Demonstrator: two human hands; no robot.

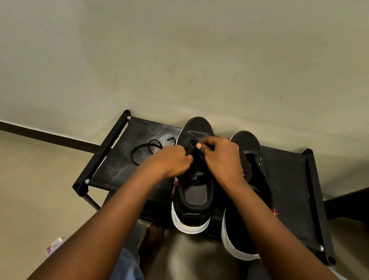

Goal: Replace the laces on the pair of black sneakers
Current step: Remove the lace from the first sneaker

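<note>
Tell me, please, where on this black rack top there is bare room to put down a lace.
The widest bare patch lies between the right sneaker and the rack's right rail. A smaller one sits near the front left corner, below the loose lace. The middle is crowded: the left sneaker with both hands working on it.

Two black sneakers with white soles sit side by side on a low black rack (pixel 287 179), toes to the wall. Both hands are bunched over the left sneaker (pixel 193 189): left hand (pixel 170 161) and right hand (pixel 220 158) pinch at its tongue and lace area. The right sneaker (pixel 242 220) sits just beside it. A loose black lace (pixel 143 149) lies curled on the rack, left of the hands.
</note>
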